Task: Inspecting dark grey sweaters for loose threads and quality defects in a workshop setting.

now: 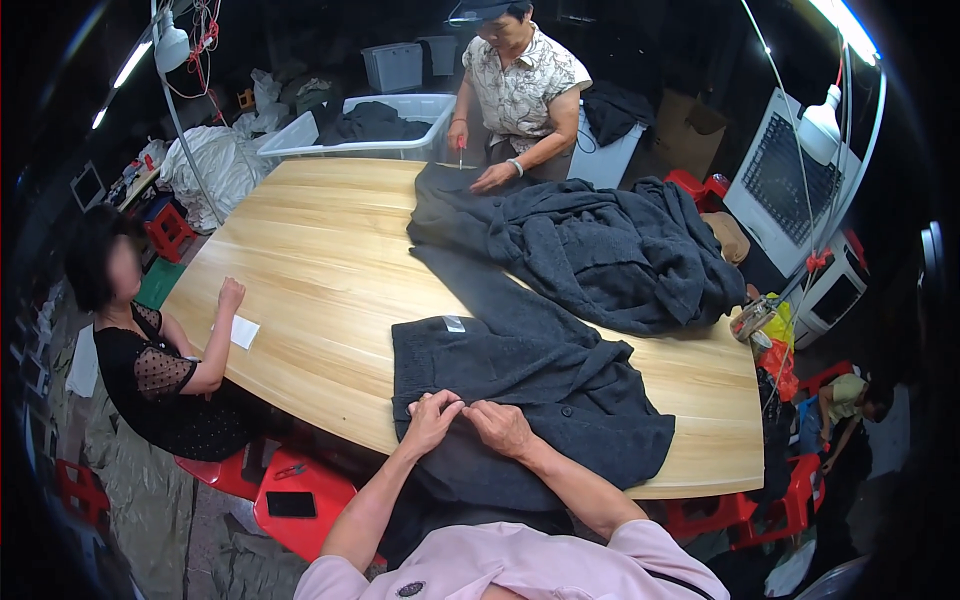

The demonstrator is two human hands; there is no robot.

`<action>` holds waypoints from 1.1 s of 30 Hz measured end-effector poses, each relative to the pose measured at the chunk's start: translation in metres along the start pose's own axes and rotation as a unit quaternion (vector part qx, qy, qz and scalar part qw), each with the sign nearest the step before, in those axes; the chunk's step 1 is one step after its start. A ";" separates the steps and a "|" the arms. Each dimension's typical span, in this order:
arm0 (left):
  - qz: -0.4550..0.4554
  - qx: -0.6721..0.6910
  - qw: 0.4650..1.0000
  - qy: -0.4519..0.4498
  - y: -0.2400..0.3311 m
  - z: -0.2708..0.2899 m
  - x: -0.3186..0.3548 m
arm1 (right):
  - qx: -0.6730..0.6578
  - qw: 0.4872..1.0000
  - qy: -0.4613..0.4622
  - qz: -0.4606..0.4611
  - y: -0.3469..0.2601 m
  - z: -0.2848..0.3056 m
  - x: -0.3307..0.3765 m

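A dark grey knitted cardigan (520, 370) lies on the wooden table in front of me, its ribbed edge to the left. A button (567, 411) shows on its front, and a small pale label (454, 324) lies near its far left corner. My left hand (432, 420) is closed on the near part of the ribbed edge. Close beside it, my right hand (500, 428) pinches the same cloth with thumb and fingers together. Whatever small thing may lie between the fingertips is hidden.
Dark knitwear (610, 250) is heaped on the table's far right. Across the table (300, 270) a person (525, 90) holds red-handled scissors (462, 145) at dark cloth. Another person (150, 360) sits left by a white paper (244, 332). A red stool (300, 500) holds a phone.
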State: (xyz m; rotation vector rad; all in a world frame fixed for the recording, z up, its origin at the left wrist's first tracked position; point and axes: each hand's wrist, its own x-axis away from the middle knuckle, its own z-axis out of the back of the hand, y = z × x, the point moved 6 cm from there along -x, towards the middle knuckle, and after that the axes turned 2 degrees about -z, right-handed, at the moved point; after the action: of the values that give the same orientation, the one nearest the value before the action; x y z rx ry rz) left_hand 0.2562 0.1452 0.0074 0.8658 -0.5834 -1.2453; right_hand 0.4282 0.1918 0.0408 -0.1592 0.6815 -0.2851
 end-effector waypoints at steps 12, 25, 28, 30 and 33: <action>-0.073 0.048 0.995 -0.042 0.012 0.016 0.011 | -0.059 0.998 -0.009 0.006 0.002 0.007 -0.008; -0.124 -0.020 0.989 0.072 0.018 0.004 0.016 | -0.140 0.977 0.049 -0.155 0.009 0.003 -0.009; -0.146 -0.012 0.983 0.109 0.017 0.004 0.014 | -0.157 0.962 0.064 -0.214 0.005 -0.002 -0.008; -0.170 -0.043 0.976 0.126 0.016 0.010 0.014 | -0.148 0.962 0.070 -0.218 0.001 -0.009 -0.011; -0.216 -0.125 0.960 0.124 0.014 0.021 0.011 | -0.139 0.960 0.082 -0.229 -0.007 -0.019 -0.024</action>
State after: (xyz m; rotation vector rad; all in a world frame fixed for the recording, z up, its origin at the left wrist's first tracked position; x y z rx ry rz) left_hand 0.2503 0.1305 0.0304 0.9452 -0.0282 -1.5352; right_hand 0.3970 0.1915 0.0418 -0.5703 0.8445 -0.6518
